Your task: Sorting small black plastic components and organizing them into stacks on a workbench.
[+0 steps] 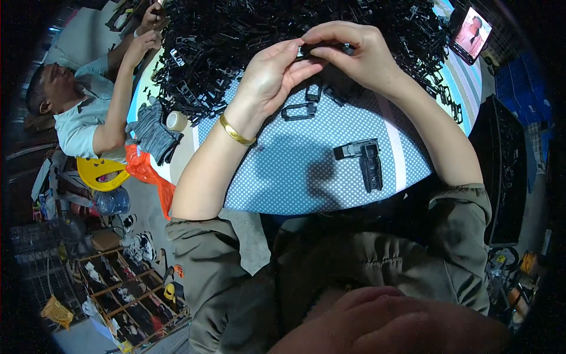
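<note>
Over the table's far half, my left hand (265,76) and my right hand (364,56) meet at their fingertips. Both pinch a small black plastic piece (303,52), mostly hidden by the fingers, with a pale spot showing on it. A huge heap of black plastic parts (236,26) lies just beyond them. Below my hands, a loose black rectangular frame (299,111) rests on the dotted cloth (277,171), beside a smaller black part (313,93). Closer to me, toward the right, lie black plastic parts (370,166) forming an angled shape.
At the left, another person (88,112) sits by the table with hands raised near the heap. Grey gloves (154,131), a tape roll (175,121) and a red plastic bag (147,171) are along the left edge. A lit phone (471,35) stands at the far right.
</note>
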`<state>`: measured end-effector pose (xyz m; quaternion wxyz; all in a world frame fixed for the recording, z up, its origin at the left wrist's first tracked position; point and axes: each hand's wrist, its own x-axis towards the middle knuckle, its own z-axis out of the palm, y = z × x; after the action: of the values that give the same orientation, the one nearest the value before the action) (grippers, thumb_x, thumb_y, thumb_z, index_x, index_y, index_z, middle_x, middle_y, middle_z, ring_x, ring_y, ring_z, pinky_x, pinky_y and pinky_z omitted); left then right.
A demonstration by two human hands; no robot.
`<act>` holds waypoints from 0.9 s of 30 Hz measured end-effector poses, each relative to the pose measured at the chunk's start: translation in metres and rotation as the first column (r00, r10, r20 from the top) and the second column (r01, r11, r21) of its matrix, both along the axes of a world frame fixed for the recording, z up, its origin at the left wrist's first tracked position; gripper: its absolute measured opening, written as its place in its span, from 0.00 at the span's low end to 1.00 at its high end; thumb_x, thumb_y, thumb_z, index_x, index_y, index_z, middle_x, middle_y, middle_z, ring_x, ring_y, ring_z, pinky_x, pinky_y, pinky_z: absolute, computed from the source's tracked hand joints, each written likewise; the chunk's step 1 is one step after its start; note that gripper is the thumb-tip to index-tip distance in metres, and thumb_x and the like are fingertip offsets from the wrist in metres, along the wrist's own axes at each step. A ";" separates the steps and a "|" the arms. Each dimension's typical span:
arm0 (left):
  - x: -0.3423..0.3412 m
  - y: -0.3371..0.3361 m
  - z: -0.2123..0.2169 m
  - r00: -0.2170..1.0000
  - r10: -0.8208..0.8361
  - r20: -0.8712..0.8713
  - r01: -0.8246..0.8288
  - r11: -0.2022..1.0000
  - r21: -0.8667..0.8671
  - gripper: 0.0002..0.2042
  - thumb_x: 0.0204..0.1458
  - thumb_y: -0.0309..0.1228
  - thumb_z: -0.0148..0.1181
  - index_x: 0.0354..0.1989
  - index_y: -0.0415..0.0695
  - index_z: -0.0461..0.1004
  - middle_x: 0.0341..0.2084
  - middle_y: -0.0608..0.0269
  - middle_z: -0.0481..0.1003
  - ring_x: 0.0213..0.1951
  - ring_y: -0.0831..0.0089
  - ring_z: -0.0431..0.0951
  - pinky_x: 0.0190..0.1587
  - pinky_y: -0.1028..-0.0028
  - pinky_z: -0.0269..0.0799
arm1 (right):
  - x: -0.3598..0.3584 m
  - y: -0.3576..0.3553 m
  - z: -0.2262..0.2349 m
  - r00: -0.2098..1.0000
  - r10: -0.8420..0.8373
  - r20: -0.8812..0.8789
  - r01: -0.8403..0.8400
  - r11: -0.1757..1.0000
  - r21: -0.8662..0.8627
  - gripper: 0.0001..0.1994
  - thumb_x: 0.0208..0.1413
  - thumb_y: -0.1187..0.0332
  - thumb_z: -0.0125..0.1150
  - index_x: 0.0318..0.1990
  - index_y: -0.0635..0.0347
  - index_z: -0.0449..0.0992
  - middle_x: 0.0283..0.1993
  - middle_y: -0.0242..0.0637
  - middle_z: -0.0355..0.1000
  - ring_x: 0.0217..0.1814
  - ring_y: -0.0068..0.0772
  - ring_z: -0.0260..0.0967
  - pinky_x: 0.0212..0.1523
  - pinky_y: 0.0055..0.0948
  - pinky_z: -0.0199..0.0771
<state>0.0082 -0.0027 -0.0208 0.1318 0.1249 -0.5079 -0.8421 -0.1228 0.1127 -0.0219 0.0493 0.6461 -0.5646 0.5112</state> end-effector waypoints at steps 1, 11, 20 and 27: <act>-0.001 -0.001 -0.001 0.999 -0.033 -0.018 0.033 0.999 -0.003 0.16 0.57 0.29 0.41 0.49 0.29 0.59 0.38 0.50 0.69 0.36 0.69 0.74 0.45 0.71 0.72 | -0.002 -0.002 -0.001 0.989 -0.039 -0.143 0.026 0.995 -0.093 0.10 0.43 0.72 0.61 0.36 0.60 0.75 0.33 0.39 0.73 0.31 0.31 0.72 0.35 0.25 0.72; 0.002 -0.006 0.006 0.979 -0.070 -0.192 0.061 0.997 -0.051 0.17 0.55 0.29 0.44 0.52 0.34 0.59 0.41 0.55 0.70 0.40 0.69 0.74 0.46 0.72 0.71 | 0.005 0.006 0.021 0.834 -0.269 -0.482 0.106 0.935 -0.338 0.12 0.42 0.68 0.61 0.38 0.57 0.75 0.37 0.35 0.72 0.45 0.35 0.66 0.42 0.29 0.65; 0.005 -0.017 0.010 0.989 0.097 -0.110 -0.109 0.988 -0.107 0.18 0.56 0.28 0.40 0.52 0.29 0.54 0.40 0.43 0.67 0.40 0.58 0.74 0.42 0.71 0.74 | 0.010 0.025 0.025 0.920 -0.051 -0.388 0.283 0.772 0.570 0.17 0.40 0.56 0.63 0.28 0.61 0.71 0.23 0.37 0.70 0.25 0.34 0.69 0.25 0.29 0.67; 0.006 -0.016 0.009 0.993 0.110 -0.040 -0.113 0.991 -0.069 0.16 0.56 0.27 0.41 0.50 0.30 0.57 0.37 0.45 0.69 0.38 0.59 0.75 0.40 0.70 0.75 | 0.024 0.017 0.006 0.886 -0.101 -0.452 0.382 0.711 0.590 0.15 0.39 0.64 0.63 0.35 0.60 0.70 0.32 0.38 0.71 0.38 0.39 0.68 0.37 0.33 0.68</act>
<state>0.0137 -0.0190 -0.0120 0.1922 0.1333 -0.5273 -0.8168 -0.0988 0.1301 -0.0154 -0.0054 0.6269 -0.7687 0.1272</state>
